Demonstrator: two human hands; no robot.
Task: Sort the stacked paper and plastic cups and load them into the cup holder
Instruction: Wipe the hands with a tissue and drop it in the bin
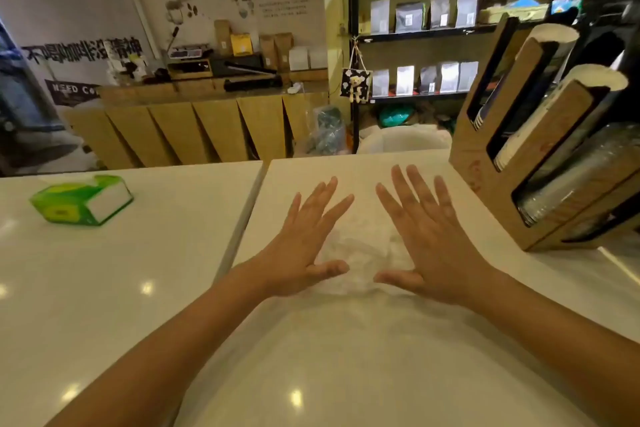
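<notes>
1. The left hand (pixel 304 236) and right hand (pixel 426 236) are hovering palm-down over the white counter (pixel 346 374), fingers (pixel 398 184) straight and spread wide, gripping nothing.
2. A faint crumpled clear wrap (pixel 360 253) is lying between the thumbs; I cannot tell whether the palms are touching it.
3. The holder (pixel 485 149) is standing on the counter's right side, tilted back, seemingly so cups slide in and stay seated.
4. Paper cups (pixel 540 121) are filling its upper slots and plastic cups (pixel 568 180) the lower one, so loading is looking finished, judging by no loose cups showing.
5. A green tissue pack (pixel 81 199) is sitting well apart on the left.
6. Open counter is stretching around both hands; the holder's near corner is crowding the right wrist's side, and a seam is running left of the left hand.
</notes>
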